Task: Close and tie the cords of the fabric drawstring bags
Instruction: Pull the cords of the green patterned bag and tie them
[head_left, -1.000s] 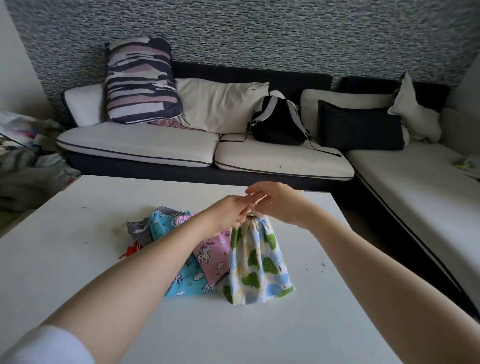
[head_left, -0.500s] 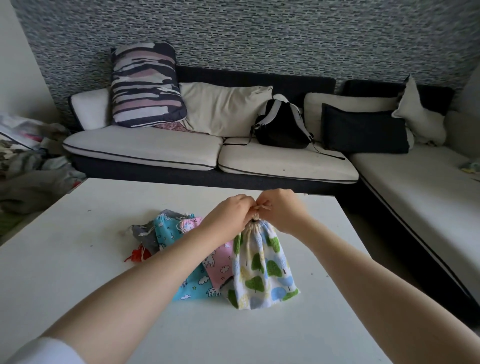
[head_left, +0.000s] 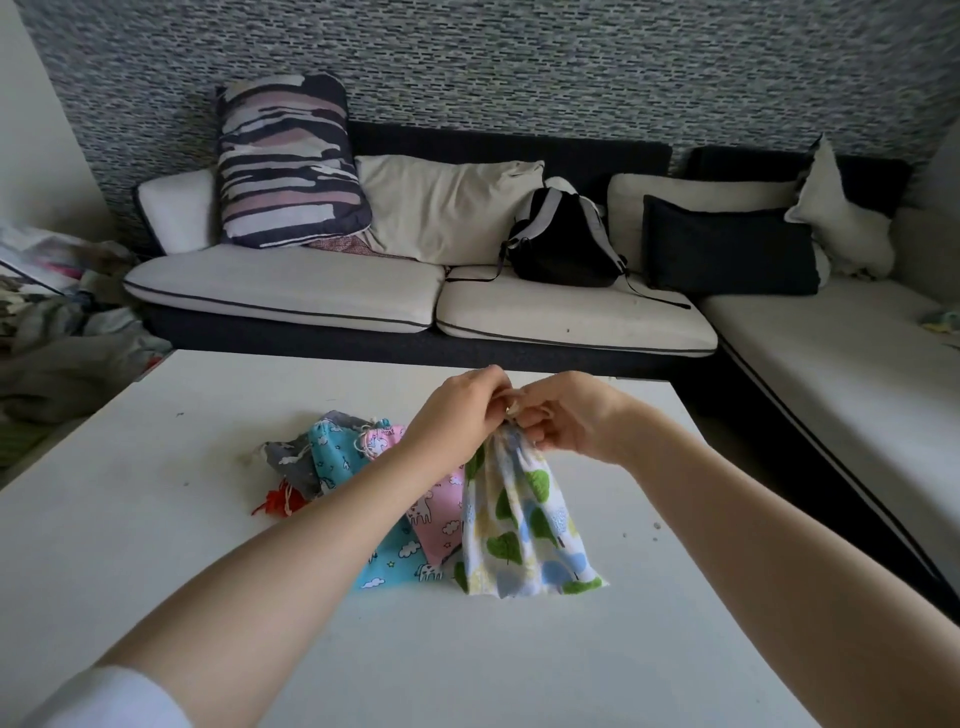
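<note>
A white drawstring bag with green and blue trees (head_left: 522, 525) lies on the white table (head_left: 156, 545), its neck gathered tight at the far end. My left hand (head_left: 460, 410) and my right hand (head_left: 563, 415) meet right over that neck, fingers pinched on its pale cords (head_left: 511, 410). The knot itself is hidden between my fingers. To the left lie a pink unicorn bag (head_left: 441, 512), a blue cloud-print bag (head_left: 337, 457), a grey bag (head_left: 291, 457) and a bit of red fabric (head_left: 275, 504), overlapping in a fan.
A sofa (head_left: 291, 291) with cushions and a black backpack (head_left: 563, 244) stands behind the table, and its chaise runs along the right. A heap of clothes (head_left: 57, 332) lies at the left. Small crumbs (head_left: 655, 526) dot the table on the right.
Both hands have dropped lower onto the bag's neck and drawn closer together, fingers working the cords. The bag now lies flatter on the table.
</note>
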